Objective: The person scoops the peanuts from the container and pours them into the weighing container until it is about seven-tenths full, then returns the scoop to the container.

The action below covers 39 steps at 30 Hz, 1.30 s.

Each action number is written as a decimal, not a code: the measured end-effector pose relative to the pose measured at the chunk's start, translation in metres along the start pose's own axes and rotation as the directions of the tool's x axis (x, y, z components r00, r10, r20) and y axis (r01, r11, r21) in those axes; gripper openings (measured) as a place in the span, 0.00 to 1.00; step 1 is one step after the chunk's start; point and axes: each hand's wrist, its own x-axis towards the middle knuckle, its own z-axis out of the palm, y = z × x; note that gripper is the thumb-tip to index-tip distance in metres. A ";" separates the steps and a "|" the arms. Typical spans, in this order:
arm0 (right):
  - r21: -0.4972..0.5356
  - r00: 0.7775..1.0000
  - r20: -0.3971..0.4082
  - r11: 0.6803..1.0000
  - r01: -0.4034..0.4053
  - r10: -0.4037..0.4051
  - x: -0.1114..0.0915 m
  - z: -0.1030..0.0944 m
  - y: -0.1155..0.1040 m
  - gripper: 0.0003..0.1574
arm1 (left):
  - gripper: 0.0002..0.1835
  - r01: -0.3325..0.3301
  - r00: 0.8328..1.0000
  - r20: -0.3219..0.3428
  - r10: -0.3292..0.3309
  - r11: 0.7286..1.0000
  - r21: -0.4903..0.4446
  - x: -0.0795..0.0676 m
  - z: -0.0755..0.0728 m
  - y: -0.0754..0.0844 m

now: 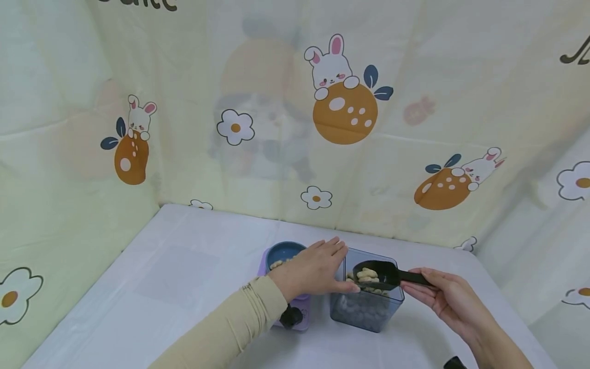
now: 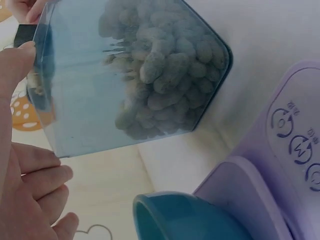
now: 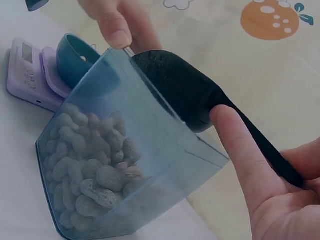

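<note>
My right hand point(image 1: 449, 297) grips the handle of a black scoop point(image 1: 389, 275), which lies level over the mouth of a clear bluish container point(image 1: 361, 310). A few unshelled peanuts point(image 1: 367, 274) sit in the scoop. More peanuts point(image 3: 97, 175) fill the lower part of the container, seen through its wall in the right wrist view. At the container's left rim is my left hand point(image 1: 313, 269), fingers extended towards the far side and thumb near the front edge. Its forearm partly covers a teal bowl point(image 1: 286, 249) with some peanuts inside.
The bowl stands on a purple kitchen scale point(image 1: 301, 310), just left of the container; printed buttons show in the left wrist view. All stand on a white-covered table point(image 1: 184, 266). A curtain with rabbits and flowers point(image 1: 272, 169) hangs behind and along both sides.
</note>
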 end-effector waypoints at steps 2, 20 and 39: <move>0.027 1.000 0.023 1.000 0.005 -0.005 0.000 0.000 -0.001 0.23 | 0.50 0.002 1.000 -0.007 -0.002 1.000 -0.008 -0.001 0.002 -0.001; 0.092 0.993 0.112 0.996 0.017 -0.027 0.001 0.007 -0.004 0.26 | 0.49 0.005 1.000 -0.013 -0.007 0.990 -0.139 -0.009 0.008 -0.008; 0.042 0.997 0.071 0.999 0.020 -0.023 0.009 0.027 -0.012 0.24 | 0.51 0.068 0.997 -0.022 -0.073 0.985 -0.156 -0.027 0.002 -0.036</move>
